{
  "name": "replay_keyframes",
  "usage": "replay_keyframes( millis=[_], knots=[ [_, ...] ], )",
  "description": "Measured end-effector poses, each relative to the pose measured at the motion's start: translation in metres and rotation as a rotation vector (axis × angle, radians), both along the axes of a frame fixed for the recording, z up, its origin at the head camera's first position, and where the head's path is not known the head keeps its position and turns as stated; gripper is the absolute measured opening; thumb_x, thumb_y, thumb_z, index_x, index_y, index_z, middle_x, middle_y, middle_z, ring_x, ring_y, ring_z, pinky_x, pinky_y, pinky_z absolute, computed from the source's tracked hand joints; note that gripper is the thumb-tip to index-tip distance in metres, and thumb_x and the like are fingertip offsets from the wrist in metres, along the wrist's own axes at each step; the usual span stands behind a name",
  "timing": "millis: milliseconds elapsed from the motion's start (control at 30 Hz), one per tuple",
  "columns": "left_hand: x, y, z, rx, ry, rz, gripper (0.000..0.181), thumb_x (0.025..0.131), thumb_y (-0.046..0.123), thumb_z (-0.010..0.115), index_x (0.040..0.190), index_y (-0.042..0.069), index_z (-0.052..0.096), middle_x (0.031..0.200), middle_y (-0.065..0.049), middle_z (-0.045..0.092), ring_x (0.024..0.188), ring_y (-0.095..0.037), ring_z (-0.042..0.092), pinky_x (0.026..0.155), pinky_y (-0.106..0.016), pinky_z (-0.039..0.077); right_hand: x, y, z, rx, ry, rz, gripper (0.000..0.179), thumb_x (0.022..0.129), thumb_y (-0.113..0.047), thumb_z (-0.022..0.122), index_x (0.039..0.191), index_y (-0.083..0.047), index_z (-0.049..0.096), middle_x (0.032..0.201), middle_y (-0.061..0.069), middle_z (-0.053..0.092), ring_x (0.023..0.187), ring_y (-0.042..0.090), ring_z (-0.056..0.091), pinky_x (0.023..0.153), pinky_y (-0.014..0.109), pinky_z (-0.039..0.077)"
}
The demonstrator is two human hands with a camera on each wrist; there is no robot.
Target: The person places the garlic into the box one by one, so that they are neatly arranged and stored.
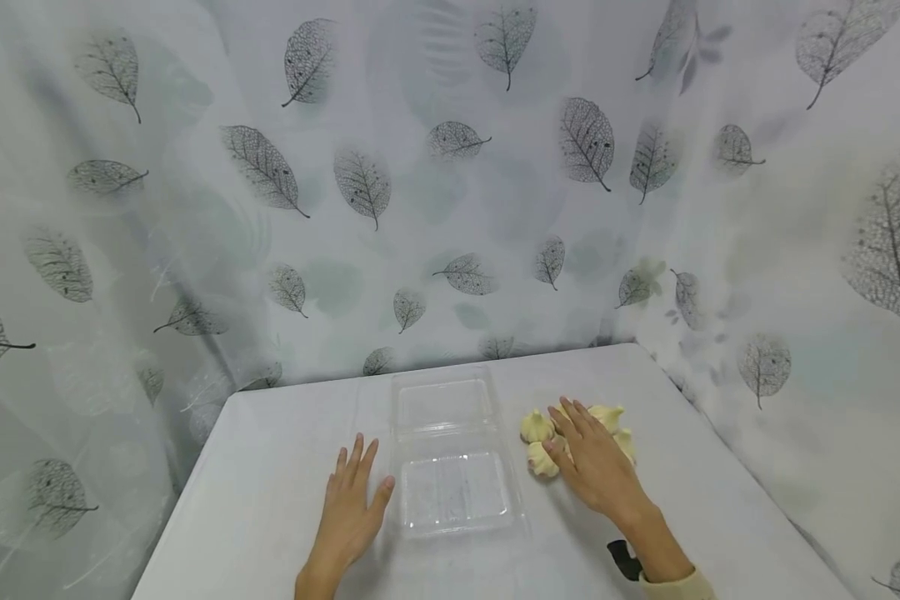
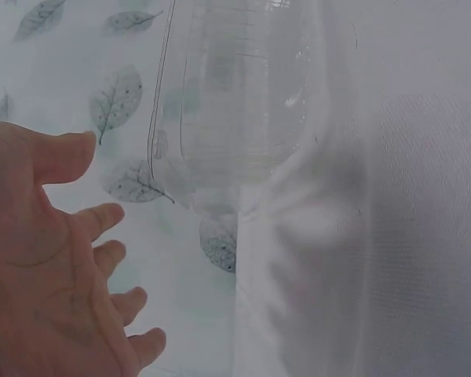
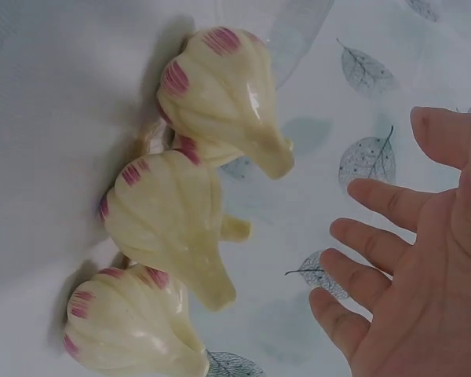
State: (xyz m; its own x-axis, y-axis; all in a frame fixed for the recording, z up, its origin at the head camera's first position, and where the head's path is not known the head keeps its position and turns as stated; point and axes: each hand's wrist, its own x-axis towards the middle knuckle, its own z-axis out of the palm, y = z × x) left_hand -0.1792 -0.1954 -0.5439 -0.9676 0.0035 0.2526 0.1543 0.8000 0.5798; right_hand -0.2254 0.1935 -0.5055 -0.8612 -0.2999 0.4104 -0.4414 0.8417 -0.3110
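A clear plastic clamshell box [image 1: 456, 492] lies with its lid folded back on the white table. My left hand [image 1: 348, 508] is just left of it, fingers spread and straight, holding nothing; in the left wrist view the box [image 2: 243, 94] appears beyond the thumb. To the right of the box sits a cluster of garlic bulbs [image 1: 543, 458], pale yellow with pinkish-purple streaks. Over that cluster my right hand [image 1: 596, 462] hovers with extended fingers and hides part of it. The right wrist view shows several bulbs [image 3: 165, 220] apart from the fingers.
The table [image 1: 285, 450] is covered in white cloth. Leaf-printed curtains [image 1: 450, 208] hang behind it and along both sides. A black strap [image 1: 625, 560] is by the right wrist.
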Motion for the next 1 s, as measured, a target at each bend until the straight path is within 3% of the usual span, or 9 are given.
replay_keyframes(
  millis=[133,267,500,767,1000],
  knots=[
    [0.002,0.006,0.003,0.056,0.066,-0.018,0.063,0.107,0.036,0.057,0.161,0.009,0.038,0.170,-0.018,0.025,0.156,-0.049,0.014,0.121,-0.078,0.013,0.001,0.000,0.000,-0.014,-0.014,-0.010,0.057,0.108,-0.035,0.057,0.152,0.001,0.049,0.160,0.026,0.042,0.149,0.047,0.036,0.121,0.065,0.034],
    [0.002,0.011,0.006,0.110,0.087,-0.023,0.061,0.106,0.031,0.058,0.159,0.006,0.040,0.168,-0.021,0.029,0.154,-0.053,0.016,0.119,-0.082,0.014,0.000,-0.001,-0.004,-0.030,-0.004,-0.027,0.057,0.107,-0.033,0.061,0.151,0.001,0.051,0.158,0.025,0.044,0.146,0.046,0.040,0.120,0.064,0.037],
    [0.000,0.018,0.005,0.198,-0.001,0.005,0.057,0.112,0.031,0.047,0.162,0.007,0.035,0.169,-0.018,0.027,0.157,-0.048,0.013,0.120,-0.078,0.018,-0.003,-0.004,-0.008,-0.065,0.004,-0.064,0.056,0.103,-0.034,0.068,0.146,0.001,0.056,0.152,0.025,0.051,0.141,0.045,0.045,0.117,0.062,0.042],
    [-0.006,0.019,0.007,0.335,-0.125,0.040,0.058,0.112,0.029,0.046,0.165,0.013,0.028,0.172,-0.014,0.021,0.157,-0.043,0.018,0.126,-0.069,0.020,-0.008,-0.009,-0.011,-0.135,0.044,-0.111,0.048,0.094,-0.023,0.080,0.133,0.002,0.066,0.133,0.023,0.064,0.127,0.041,0.055,0.101,0.058,0.056],
    [-0.010,0.021,-0.003,0.451,-0.117,0.060,0.060,0.109,0.020,0.054,0.163,0.009,0.030,0.169,-0.021,0.027,0.154,-0.047,0.024,0.125,-0.068,0.024,-0.013,-0.009,-0.017,-0.166,0.058,-0.168,0.036,0.087,-0.018,0.085,0.117,0.000,0.075,0.110,0.016,0.073,0.106,0.036,0.064,0.082,0.050,0.061]
  ],
)
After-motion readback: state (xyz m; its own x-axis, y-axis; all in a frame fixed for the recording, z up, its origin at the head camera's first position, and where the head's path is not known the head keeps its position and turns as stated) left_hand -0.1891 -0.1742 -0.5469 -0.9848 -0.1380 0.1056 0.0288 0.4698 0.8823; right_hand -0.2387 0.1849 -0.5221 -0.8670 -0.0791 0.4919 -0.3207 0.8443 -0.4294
